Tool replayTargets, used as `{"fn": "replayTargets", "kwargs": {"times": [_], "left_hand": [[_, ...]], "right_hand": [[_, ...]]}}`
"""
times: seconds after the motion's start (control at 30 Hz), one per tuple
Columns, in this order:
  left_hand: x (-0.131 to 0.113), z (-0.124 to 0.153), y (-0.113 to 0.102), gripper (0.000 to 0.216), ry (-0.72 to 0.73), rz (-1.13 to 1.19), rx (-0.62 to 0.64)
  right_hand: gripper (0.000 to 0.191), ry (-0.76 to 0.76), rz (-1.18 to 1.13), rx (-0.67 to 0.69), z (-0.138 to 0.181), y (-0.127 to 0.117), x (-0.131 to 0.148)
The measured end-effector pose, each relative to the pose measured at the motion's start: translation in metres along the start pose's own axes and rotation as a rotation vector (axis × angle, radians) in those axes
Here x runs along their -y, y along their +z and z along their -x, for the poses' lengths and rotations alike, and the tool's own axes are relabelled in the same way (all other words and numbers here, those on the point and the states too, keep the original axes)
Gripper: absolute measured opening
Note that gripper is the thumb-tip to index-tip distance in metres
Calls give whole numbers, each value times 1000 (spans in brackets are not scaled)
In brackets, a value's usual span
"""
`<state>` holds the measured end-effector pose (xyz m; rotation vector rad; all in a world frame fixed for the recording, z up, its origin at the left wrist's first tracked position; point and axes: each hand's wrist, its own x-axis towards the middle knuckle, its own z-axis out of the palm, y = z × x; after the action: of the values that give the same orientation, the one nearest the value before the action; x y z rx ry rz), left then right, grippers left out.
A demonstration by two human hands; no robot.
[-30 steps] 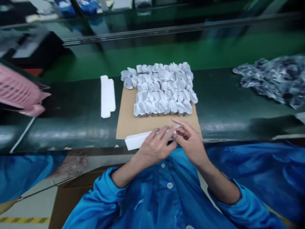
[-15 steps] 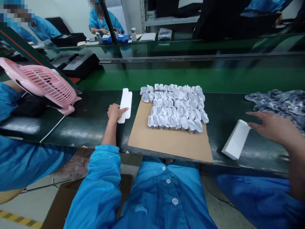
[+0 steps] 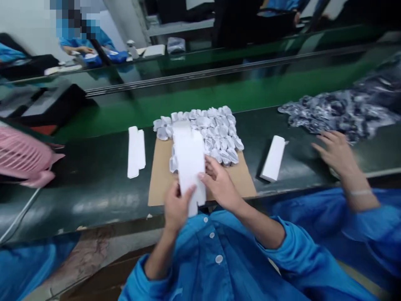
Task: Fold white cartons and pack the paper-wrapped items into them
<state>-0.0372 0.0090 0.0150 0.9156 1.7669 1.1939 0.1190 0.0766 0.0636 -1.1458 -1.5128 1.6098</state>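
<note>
A flat, folded white carton (image 3: pixel 189 161) is held up in front of me, blurred by motion and covering part of the wrapped pieces behind. My left hand (image 3: pixel 177 205) grips its lower left edge, thumb on the front. On its right edge is my right hand (image 3: pixel 221 184), thumb in front and fingers behind. Small white-wrapped pieces (image 3: pixel 216 125) stand in rows on a brown cardboard sheet (image 3: pixel 161 179). To the left, another flat white carton (image 3: pixel 136 152) lies on the dark bench. A formed white box (image 3: pixel 273 159) lies right of the cardboard.
A co-worker's hand (image 3: pixel 336 152) reaches in from the right, near a heap of clear plastic bags (image 3: pixel 341 108). At far left stands a pink fan (image 3: pixel 25 152) with a white cable. Black trays (image 3: pixel 59 102) sit behind it. Another person works across the bench.
My left hand has come from the bench at left to the middle, and my right hand has entered view; both now hold a carton. The view has swung right. The co-worker's hand has left the white box.
</note>
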Motion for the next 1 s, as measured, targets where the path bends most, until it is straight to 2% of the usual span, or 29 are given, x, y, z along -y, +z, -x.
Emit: {"fn": "replayTargets", "kwargs": {"times": [0.07, 0.1, 0.17, 0.23, 0.27, 0.33, 0.4, 0.43, 0.53, 0.6, 0.67, 0.77, 0.83, 0.9, 1.0], "left_hand": [[0, 33, 14, 41, -8, 168, 142], [-1, 40, 12, 53, 15, 276, 128], [-5, 36, -3, 70, 55, 360, 122], [-9, 20, -18, 55, 1, 193, 247], [-11, 12, -22, 44, -38, 122, 288], [-12, 1, -23, 32, -121, 92, 322], [-10, -1, -18, 34, -183, 183, 352], [-8, 0, -15, 36, -206, 220, 397], [-3, 4, -8, 42, -260, 212, 567], [-2, 5, -4, 40, -274, 166, 594], [-1, 5, 0, 32, -245, 118, 523], [-1, 4, 1, 16, -161, 37, 367], [-1, 6, -3, 20, -146, 75, 345], [-3, 15, -5, 36, -92, 220, 244], [-9, 40, 11, 50, 152, 400, 54]], "right_hand": [[49, 7, 48, 67, -1, -16, -3], [44, 2, 129, 152, 0, -28, -1], [40, -20, 359, 371, 7, -52, 7], [41, -44, 607, 565, 16, -66, 17], [45, -64, 739, 590, 21, -69, 20], [60, -151, 1030, 512, 32, -64, 21], [78, -271, 1299, 391, 44, -56, 16], [81, -330, 1396, 362, 48, -52, 13], [70, -467, 1501, 399, 56, -48, 4], [65, -525, 1490, 421, 57, -50, 3], [60, -546, 1511, 409, 59, -51, 3], [42, -578, 1582, 379, 62, -54, 2], [37, -602, 1589, 308, 62, -59, 0], [37, -580, 1571, 108, 60, -63, -3], [45, -529, 1534, -282, 59, -58, -11]]}}
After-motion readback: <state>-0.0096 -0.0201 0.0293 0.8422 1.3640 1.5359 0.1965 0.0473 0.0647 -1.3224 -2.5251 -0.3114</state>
